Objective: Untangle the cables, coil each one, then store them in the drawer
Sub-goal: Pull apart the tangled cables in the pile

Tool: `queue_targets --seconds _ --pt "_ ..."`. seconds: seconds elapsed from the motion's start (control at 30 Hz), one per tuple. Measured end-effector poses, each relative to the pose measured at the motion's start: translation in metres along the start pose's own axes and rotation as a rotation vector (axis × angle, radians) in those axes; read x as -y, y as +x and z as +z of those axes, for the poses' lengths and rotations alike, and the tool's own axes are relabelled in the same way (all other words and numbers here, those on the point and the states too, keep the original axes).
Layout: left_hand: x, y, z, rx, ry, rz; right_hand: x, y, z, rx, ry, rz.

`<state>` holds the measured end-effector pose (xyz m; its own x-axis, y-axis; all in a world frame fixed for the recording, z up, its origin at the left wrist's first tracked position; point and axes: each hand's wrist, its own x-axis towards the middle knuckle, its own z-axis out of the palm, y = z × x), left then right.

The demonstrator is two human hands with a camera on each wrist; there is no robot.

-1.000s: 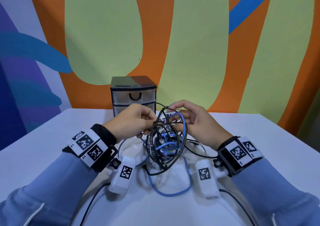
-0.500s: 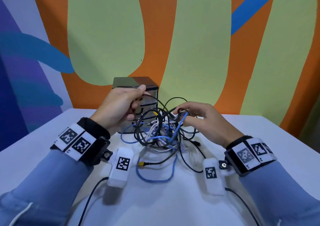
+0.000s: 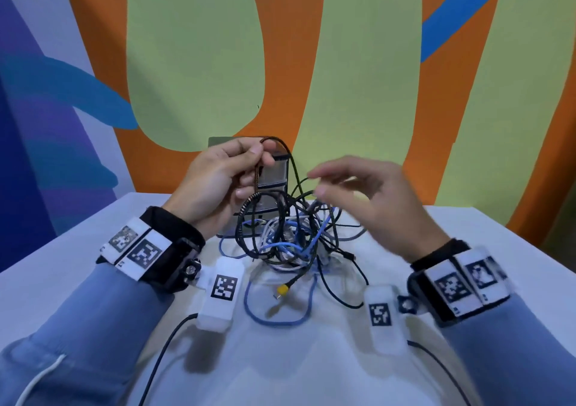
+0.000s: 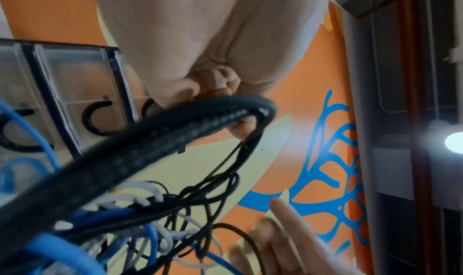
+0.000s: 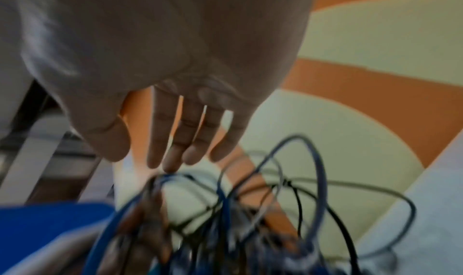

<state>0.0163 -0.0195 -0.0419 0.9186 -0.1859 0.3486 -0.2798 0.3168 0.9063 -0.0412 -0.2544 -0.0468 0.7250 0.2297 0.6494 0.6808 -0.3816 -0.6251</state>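
A tangle of black, blue and white cables (image 3: 290, 237) hangs partly lifted over the white table (image 3: 93, 250), in front of a small drawer unit (image 3: 274, 172). My left hand (image 3: 224, 181) pinches a black braided cable (image 3: 265, 153) between thumb and fingers and holds it up above the tangle; the left wrist view shows that cable (image 4: 175, 132) looping under the curled fingers. My right hand (image 3: 367, 193) hovers blurred just right of the tangle with fingers straight and spread, holding nothing; its fingertips (image 5: 172, 160) sit just above the cables (image 5: 225, 210). A yellow-tipped plug (image 3: 283, 289) dangles low.
The drawer unit's translucent drawers with black handles (image 4: 100, 118) are shut, close behind the tangle. A painted orange and green wall (image 3: 311, 63) stands behind the table. Thin black leads (image 3: 168, 352) run from the wrist devices across the near table.
My left hand has lifted the braided cable higher and back toward the drawer unit. My right hand has let go of the tangle, opened and moved up and right.
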Motion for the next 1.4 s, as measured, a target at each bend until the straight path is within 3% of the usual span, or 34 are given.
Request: queue_targets --seconds 0.1,0.2,0.3,0.53,0.7,0.83,0.9,1.0,1.13,1.3,1.37,1.4 --pt "0.000 -0.004 0.006 0.045 0.044 0.005 -0.003 -0.004 0.023 0.184 -0.183 -0.028" --pt "-0.002 -0.007 0.008 0.053 -0.012 -0.009 -0.005 -0.004 0.026 0.270 -0.309 -0.026" --pt "-0.006 -0.006 0.007 0.010 -0.041 0.036 -0.010 -0.003 0.028 0.371 -0.423 0.089" --pt "-0.014 -0.004 0.000 -0.061 -0.208 0.116 -0.021 0.008 0.038 0.260 -0.620 0.134" --pt "-0.024 0.005 -0.026 -0.111 -0.385 0.217 -0.038 0.003 0.019 -0.007 -0.438 0.232" --pt "-0.030 0.004 -0.027 -0.155 -0.388 0.181 -0.045 0.003 0.008 -0.133 -0.305 0.287" --pt "-0.029 0.004 -0.023 -0.253 -0.289 0.155 -0.047 0.003 0.009 -0.159 -0.272 0.292" --pt "-0.029 0.002 -0.020 -0.330 0.049 0.213 -0.045 0.004 0.010 -0.200 -0.235 0.294" --pt "-0.024 -0.003 -0.016 -0.167 0.592 0.267 -0.037 0.005 0.008 -0.287 -0.147 0.307" --pt "-0.014 -0.008 -0.009 0.186 0.918 0.057 -0.033 0.008 0.004 -0.320 -0.043 0.374" --pt "-0.015 -0.011 -0.007 0.193 1.046 0.127 -0.033 0.009 0.005 -0.319 0.010 0.414" --pt "-0.015 -0.012 -0.005 0.123 1.105 0.224 -0.033 0.009 0.005 -0.320 0.034 0.436"
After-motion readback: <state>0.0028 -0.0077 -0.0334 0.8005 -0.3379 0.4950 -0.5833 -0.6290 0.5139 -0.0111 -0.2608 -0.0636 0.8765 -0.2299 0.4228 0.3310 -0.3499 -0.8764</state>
